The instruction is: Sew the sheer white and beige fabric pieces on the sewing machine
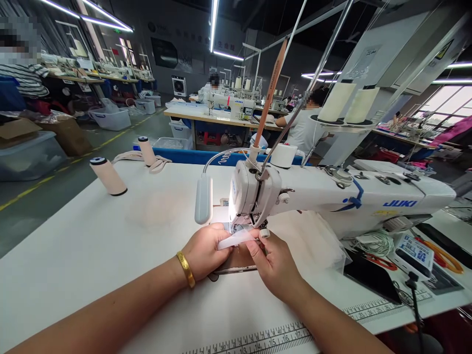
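The left hand (206,250) and right hand (275,265) both pinch one sheer, narrow strip (236,239) at one glossy sewing machine (313,196); two tapered spools (108,177) stand on the smooth table (73,265).

Own hands, counted: two, one left hand (206,251) and one right hand (275,265). Gold bracelet (186,269): one was worn. Sheer white strip (236,239): one was held. Near sewing machine (306,196): one stood there, with one lamp (203,200), one pencil (271,93) and one knotted blue tie (356,199). Pale pink thread cones (108,178): two stood on the tabletop (88,246). Cream cones (336,102): two stood overhead. White spool (283,156): one. Right side held one dark flat slab (372,275), one white device (413,253), one coil of white cable (378,242). Co-workers (297,128): at least three were visible; farther figures were too small to tally.
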Demonstrator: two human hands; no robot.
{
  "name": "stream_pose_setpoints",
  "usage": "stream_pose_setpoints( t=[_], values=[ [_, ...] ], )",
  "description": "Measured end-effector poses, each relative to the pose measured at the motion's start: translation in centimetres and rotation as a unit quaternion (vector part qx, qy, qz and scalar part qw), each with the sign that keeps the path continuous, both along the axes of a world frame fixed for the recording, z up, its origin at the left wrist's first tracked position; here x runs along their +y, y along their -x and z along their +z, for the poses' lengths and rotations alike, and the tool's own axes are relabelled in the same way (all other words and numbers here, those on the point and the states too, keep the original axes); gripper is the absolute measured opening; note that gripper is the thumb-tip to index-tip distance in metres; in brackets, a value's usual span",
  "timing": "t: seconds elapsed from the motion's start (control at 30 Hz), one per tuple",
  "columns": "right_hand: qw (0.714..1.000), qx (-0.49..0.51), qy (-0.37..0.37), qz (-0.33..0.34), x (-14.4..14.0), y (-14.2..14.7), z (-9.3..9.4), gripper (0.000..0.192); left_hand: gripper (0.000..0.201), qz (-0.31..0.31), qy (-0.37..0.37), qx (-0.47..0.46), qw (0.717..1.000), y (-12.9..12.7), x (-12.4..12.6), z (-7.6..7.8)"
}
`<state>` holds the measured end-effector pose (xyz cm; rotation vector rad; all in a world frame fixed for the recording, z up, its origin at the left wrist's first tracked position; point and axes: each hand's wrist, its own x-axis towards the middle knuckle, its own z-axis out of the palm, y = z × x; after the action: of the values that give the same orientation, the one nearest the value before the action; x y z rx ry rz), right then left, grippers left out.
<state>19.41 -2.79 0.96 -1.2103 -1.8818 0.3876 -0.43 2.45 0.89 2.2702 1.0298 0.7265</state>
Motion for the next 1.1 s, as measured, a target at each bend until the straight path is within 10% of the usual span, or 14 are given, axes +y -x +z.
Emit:
stream_pose_setpoints(
  t=[0.37,1.1],
  values=[
    [0.958,-0.203,0.063,0.193,-0.4,-1.5,1.9,0.023,0.022,-0.034,-0.233,0.044,0.971,0.8,-2.1,-1.4],
    [0.955,-0.267,0.046,0.118,0.6,-1.8,0.2,0.018,0.025,-0.025,-0.303,0.085,0.949,1.0,-0.8,-1.6]
  ],
)
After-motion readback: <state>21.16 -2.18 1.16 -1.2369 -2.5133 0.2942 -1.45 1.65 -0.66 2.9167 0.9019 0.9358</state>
